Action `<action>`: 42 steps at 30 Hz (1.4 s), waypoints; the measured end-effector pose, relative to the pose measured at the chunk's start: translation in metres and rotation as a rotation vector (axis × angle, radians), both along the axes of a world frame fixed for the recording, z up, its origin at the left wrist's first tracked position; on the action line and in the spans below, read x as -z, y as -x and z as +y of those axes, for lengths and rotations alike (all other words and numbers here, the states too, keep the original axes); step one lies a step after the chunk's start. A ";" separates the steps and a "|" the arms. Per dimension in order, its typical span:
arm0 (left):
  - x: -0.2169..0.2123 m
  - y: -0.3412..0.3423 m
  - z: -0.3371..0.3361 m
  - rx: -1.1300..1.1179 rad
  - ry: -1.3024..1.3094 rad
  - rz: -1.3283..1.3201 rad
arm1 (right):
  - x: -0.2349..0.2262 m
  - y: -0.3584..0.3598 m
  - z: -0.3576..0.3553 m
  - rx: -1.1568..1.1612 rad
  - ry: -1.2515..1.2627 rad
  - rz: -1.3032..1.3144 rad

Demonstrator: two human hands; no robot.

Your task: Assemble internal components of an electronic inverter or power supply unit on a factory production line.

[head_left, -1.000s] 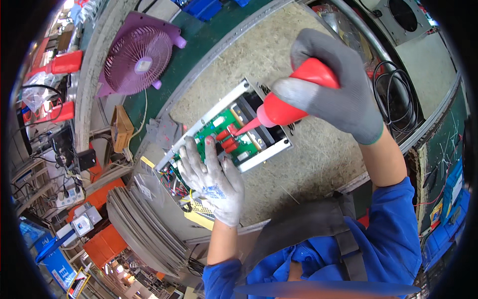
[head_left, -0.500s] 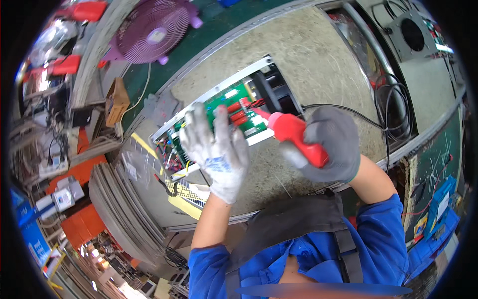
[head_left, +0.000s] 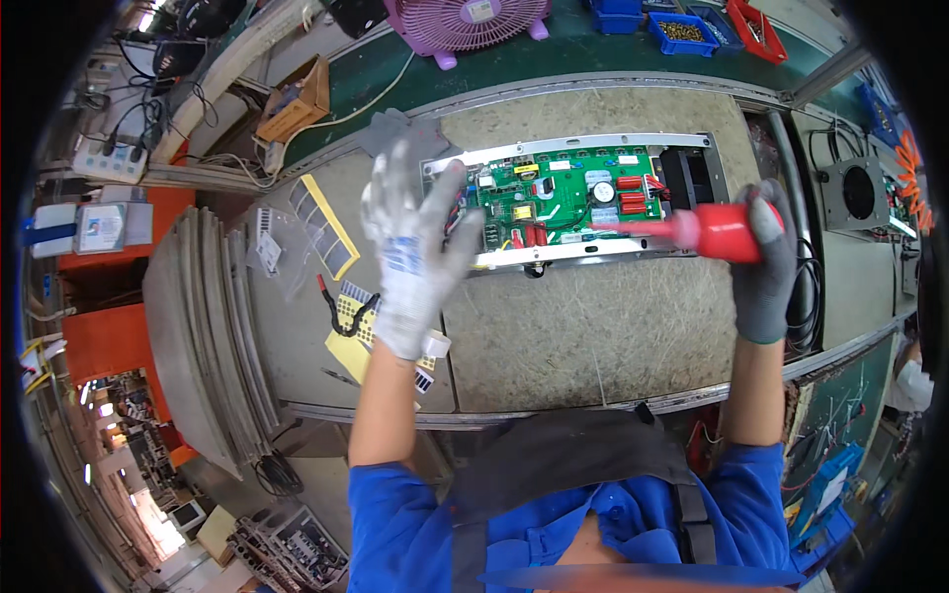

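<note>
A long green circuit board (head_left: 565,210) lies in a silver metal chassis (head_left: 583,142) on the worktop. It carries red and yellow parts, and a black part (head_left: 686,176) sits at the chassis's right end. My right hand (head_left: 767,277), in a grey glove, grips a red squeeze bottle (head_left: 730,234). The bottle lies nearly level, its long thin nozzle pointing left over the board; whether the tip touches cannot be told. My left hand (head_left: 407,255), in a white-grey glove, is spread with nothing in it, at the chassis's left end, its fingers covering that corner.
Yellow sticker sheets (head_left: 348,341) and a black cable with a red end (head_left: 341,318) lie left of my left forearm. A purple fan (head_left: 470,22) and blue bins of small parts (head_left: 684,35) stand at the back. Farther right sits a grey fan housing (head_left: 856,193).
My right hand has carried the red bottle to the right, its nozzle now pointing left. My left hand has lifted slightly with fingers wider apart. The view has turned and shifted.
</note>
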State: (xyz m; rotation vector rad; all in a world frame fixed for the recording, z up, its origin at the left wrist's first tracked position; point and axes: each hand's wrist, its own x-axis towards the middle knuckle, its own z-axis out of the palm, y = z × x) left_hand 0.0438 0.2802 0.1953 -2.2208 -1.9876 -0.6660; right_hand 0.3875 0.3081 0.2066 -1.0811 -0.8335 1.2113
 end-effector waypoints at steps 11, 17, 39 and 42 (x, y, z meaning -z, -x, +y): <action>0.053 0.022 0.004 0.019 -0.032 -0.722 | -0.025 0.147 0.024 -0.348 -0.872 -0.961; 0.061 0.018 0.001 -0.019 -0.007 -1.035 | -0.019 0.166 0.029 -0.370 -1.008 -1.019; 0.064 0.017 0.002 -0.039 0.017 -1.083 | -0.023 0.158 0.049 -0.426 -0.647 -0.901; 0.065 0.017 0.003 -0.012 -0.027 -1.086 | -0.023 0.162 0.051 -0.408 -0.755 -0.907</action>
